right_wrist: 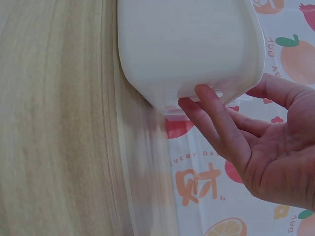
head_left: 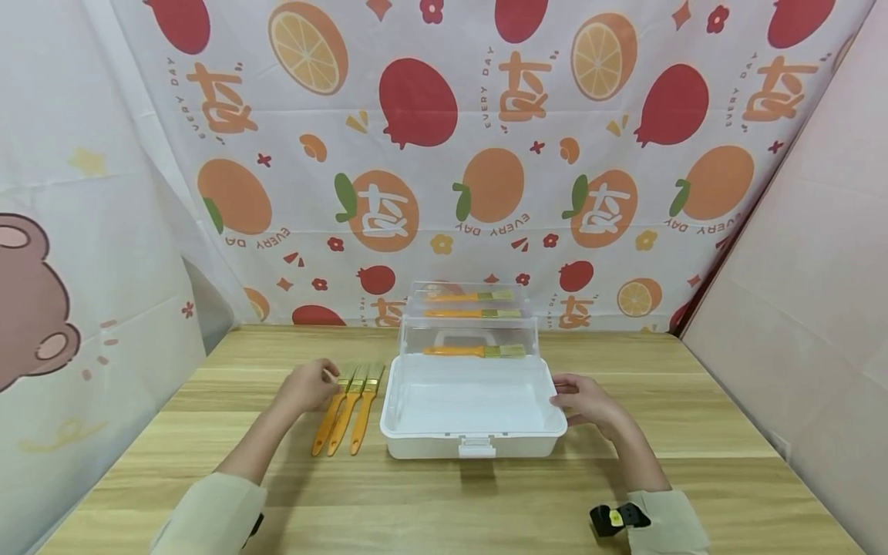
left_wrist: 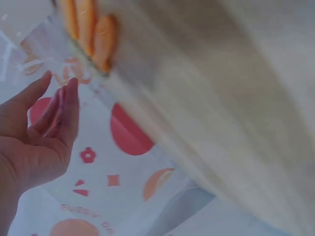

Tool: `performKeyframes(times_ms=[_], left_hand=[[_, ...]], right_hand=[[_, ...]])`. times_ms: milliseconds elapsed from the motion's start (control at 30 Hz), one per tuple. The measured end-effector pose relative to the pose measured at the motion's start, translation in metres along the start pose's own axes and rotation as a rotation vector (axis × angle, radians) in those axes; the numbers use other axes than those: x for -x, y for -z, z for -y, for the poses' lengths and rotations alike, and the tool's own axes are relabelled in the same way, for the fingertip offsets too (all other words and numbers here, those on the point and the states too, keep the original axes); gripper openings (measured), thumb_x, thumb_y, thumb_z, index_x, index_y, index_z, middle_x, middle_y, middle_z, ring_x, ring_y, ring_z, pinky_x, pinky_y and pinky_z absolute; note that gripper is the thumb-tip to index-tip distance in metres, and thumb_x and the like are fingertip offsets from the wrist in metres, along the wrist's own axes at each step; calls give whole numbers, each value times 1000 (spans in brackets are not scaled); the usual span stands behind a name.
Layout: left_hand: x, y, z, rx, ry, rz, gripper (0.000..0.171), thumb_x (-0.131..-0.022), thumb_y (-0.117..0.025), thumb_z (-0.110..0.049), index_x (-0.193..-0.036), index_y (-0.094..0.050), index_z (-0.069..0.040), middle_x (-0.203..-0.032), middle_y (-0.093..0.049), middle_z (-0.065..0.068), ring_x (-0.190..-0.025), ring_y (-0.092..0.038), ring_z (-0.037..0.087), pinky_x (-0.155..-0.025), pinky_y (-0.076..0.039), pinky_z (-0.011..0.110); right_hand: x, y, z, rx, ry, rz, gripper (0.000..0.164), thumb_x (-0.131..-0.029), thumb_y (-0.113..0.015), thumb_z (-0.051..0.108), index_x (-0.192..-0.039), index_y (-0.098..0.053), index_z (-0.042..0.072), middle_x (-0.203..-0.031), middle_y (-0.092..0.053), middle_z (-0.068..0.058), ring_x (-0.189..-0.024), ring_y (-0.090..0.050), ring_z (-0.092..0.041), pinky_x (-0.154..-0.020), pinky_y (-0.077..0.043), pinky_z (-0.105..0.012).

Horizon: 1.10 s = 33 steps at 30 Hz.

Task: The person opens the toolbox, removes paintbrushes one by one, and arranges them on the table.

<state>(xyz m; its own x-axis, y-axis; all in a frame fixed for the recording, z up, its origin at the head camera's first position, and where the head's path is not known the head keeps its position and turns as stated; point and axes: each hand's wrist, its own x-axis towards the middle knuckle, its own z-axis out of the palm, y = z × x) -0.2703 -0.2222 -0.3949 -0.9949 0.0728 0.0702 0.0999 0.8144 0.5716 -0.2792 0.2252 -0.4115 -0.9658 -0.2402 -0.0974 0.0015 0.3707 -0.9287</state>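
Three paintbrushes (head_left: pixel 359 408) with orange handles lie side by side on the table, bristles pointing away. My left hand (head_left: pixel 314 385) is beside the leftmost one's bristle end; in the left wrist view the thumb and fingers of this hand (left_wrist: pixel 47 132) are apart with nothing between them. A white plastic storage box (head_left: pixel 479 445) stands to the right, lid raised, its bottom compartment bare. My right hand (head_left: pixel 586 402) holds the box's right end. In the right wrist view, fingertips (right_wrist: pixel 204 96) touch the outer wall and the thumb reaches the rim.
Clear fold-out trays (head_left: pixel 412 335) rise behind the box, with orange-handled brushes (head_left: pixel 454 351) lying across them at different heights. A fruit-patterned cloth (head_left: pixel 444 193) hangs along the back edge of the wooden table (head_left: pixel 444 509). Pale cloths hang at both sides.
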Motion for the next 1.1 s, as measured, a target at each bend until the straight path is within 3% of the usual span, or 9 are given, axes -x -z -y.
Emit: performKeyframes(times_ms=[233,433,600,933,1100], left_hand=[[-18,7,-38,-74,-168,-129,19,-84,-64,-9,-97,-62,3,-81,-61,5,-69,-55,19,-60,-46,35],[-28,-2,-76,-116,-335,-209,15,-82,-67,-8,-93,-65,1,-80,-61,4,-71,-57,18,-60,-48,30],[-35,-13,-102,-159,-421,-200,14,-80,-69,-8,-93,-66,-2,-81,-62,3,-73,-57,17,-63,-48,29],[-52,-28,-138,-282,-472,-137,14,-79,-72,-11,-90,-65,-8,-82,-61,1,-74,-57,17,-61,-46,28],[-62,-35,-146,-378,-492,-106,14,-78,-73,-11,-89,-65,-9,-81,-60,1,-77,-57,19,-65,-46,31]], right_hand=[[1,1,-2,-7,2,-1,49,-87,-58,7,-130,-40,-11,-119,-51,-24,-98,-55,-28,-69,-52,-42],[1,1,-7,-17,-6,-18,49,-86,-59,6,-129,-41,-10,-118,-52,-22,-98,-56,-29,-69,-52,-42],[0,0,-9,-24,-5,-19,48,-85,-60,7,-127,-44,-9,-116,-54,-21,-96,-57,-28,-68,-52,-43],[0,-1,-6,-21,-1,-15,49,-85,-60,7,-128,-43,-10,-116,-53,-22,-96,-56,-27,-68,-52,-43],[-2,0,-6,-17,7,-11,48,-86,-59,6,-128,-42,-11,-116,-53,-22,-96,-56,-27,-67,-52,-44]])
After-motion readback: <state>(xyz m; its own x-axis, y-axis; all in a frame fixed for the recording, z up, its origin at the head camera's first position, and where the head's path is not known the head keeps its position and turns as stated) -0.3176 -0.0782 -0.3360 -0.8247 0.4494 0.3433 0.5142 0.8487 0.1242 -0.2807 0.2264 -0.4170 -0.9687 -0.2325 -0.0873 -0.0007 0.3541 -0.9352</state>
